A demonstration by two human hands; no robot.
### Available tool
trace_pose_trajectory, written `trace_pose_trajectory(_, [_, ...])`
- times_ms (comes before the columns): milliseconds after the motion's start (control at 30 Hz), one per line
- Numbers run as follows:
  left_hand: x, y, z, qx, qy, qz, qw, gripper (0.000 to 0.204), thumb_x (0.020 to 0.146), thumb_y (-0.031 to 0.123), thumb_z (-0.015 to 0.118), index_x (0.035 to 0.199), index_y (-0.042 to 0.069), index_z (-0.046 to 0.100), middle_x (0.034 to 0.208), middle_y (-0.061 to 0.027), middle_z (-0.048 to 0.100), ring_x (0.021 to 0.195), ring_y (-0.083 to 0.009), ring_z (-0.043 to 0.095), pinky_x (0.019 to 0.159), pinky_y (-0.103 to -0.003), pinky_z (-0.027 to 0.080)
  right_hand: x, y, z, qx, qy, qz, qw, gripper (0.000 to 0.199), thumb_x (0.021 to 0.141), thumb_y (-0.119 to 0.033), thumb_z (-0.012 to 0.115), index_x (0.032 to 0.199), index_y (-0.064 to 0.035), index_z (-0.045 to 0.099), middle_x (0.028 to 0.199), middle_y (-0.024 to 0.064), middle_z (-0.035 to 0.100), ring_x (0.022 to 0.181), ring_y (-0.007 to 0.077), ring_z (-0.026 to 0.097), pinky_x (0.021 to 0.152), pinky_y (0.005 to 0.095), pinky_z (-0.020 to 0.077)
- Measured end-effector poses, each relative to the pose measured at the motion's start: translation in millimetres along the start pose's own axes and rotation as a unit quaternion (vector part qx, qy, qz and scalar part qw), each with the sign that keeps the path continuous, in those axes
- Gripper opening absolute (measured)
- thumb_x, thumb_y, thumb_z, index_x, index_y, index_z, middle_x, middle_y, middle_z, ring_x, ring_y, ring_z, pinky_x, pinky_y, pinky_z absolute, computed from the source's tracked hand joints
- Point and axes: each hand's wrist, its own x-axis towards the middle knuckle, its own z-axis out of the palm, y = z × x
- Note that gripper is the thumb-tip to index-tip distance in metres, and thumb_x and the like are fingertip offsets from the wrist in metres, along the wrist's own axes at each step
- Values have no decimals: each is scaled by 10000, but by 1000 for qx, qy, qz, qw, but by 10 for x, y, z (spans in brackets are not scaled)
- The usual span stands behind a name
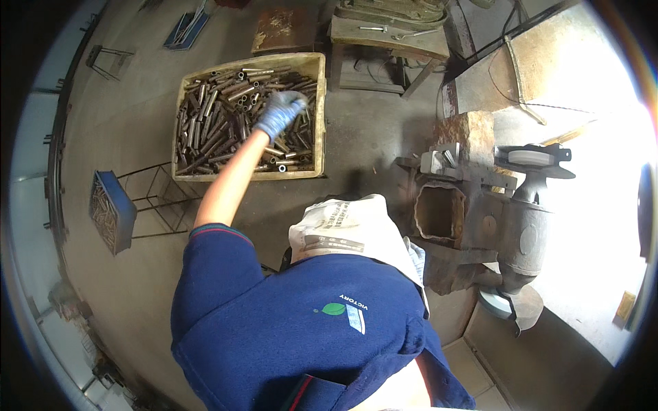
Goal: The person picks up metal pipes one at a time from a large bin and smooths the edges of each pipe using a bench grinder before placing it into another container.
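A large yellowish plastic crate [319, 137] holds a heap of short metal tubes [212, 127], brown and grey, lying in all directions. My left arm stretches out over it. My left hand [281, 113], in a blue and grey work glove, is above the tubes in the right half of the crate. Its fingers look drawn together and point down to the right; whatever they hold, if anything, is hidden. Of my right hand [417, 259], only a bit of blue-white glove shows beside the pale apron [349, 226]; its fingers are out of sight.
On the right stands a bench grinder [528, 233] with an upper wheel [531, 158] and a lower wheel [495, 303]. A rusty metal box [440, 212] is beside it. A blue bin [122, 205] of small parts stands left, near a thin metal frame [161, 202]. Behind is a workbench [391, 41].
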Motion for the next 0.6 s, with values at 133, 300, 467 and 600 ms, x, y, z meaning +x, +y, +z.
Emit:
trace_pose_trajectory(133, [333, -586, -253, 294, -129, -117, 940, 266, 770, 249, 601, 971, 92, 680, 880, -117, 680, 796, -275, 641, 752, -352, 493, 1, -83, 27, -17, 16, 1, 1000, 382, 855, -334, 641, 876, 47, 657, 707, 37, 633, 617, 83, 522, 577, 245, 431])
trace_pose_trajectory(300, [579, -657, 236, 519, -156, -118, 832, 245, 764, 156, 561, 955, 53, 673, 1016, -184, 638, 973, -338, 611, 806, -405, 499, -77, -164, 65, -28, 46, 14, 998, 378, 856, -326, 641, 887, 51, 654, 719, 42, 638, 625, 85, 529, 587, 246, 439])
trace_pose_trajectory(467, [711, -1183, 449, 617, -205, -36, 759, 210, 785, 177, 537, 890, 112, 707, 910, -152, 674, 867, -313, 659, 672, -419, 528, -110, -10, -14, -12, 65, 2, 998, 339, 859, -264, 644, 949, 62, 642, 771, 64, 653, 661, 93, 552, 620, 246, 461])
trace_pose_trajectory(600, [749, -1380, 284, 571, -188, -87, 794, 250, 798, 177, 520, 967, 74, 673, 1003, -172, 647, 950, -331, 624, 753, -420, 517, 49, 400, -226, 22, 31, 3, 999, 317, 861, -259, 642, 928, 51, 654, 770, 48, 650, 666, 85, 542, 615, 242, 447])
